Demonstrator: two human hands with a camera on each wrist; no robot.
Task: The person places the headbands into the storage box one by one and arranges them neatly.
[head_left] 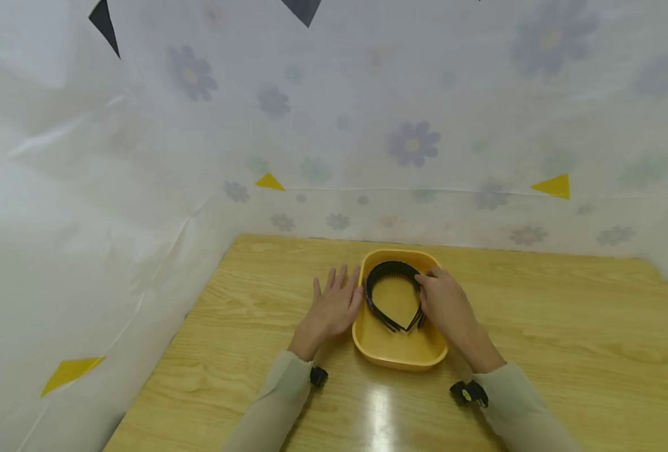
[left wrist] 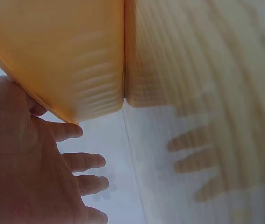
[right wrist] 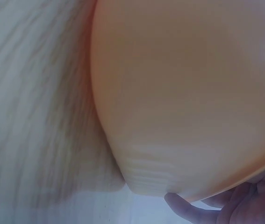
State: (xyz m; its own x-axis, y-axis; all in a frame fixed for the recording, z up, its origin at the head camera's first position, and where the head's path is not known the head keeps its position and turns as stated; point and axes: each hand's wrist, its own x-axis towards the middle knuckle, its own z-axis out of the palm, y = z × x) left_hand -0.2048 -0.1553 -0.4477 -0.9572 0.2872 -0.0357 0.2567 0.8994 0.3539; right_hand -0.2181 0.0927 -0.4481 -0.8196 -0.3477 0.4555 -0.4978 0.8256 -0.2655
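A yellow plastic basin [head_left: 400, 353] sits on the table with black headbands [head_left: 375, 274] nested in it, their comb-like inner teeth and narrow tips showing. My right hand [head_left: 449, 307] reaches over the right rim and pinches the right side of the headbands. In the right wrist view, one finger [right wrist: 188, 210] of it shows below the rim, at the outer wall. My left hand [head_left: 334, 307] rests along the left rim with fingers straight and spread. Its thumb is mostly hidden behind the rim in the left wrist view, and the index finger touches the rim's edge.
The wood-grain table [head_left: 565, 339] is glossy and reflects the basin and fingers. White flowered sheeting [head_left: 356, 138] stands behind it and along the left side. Yellow triangles [head_left: 554, 186] mark the sheeting. A black wrist strap [head_left: 469, 393] is at my right sleeve.
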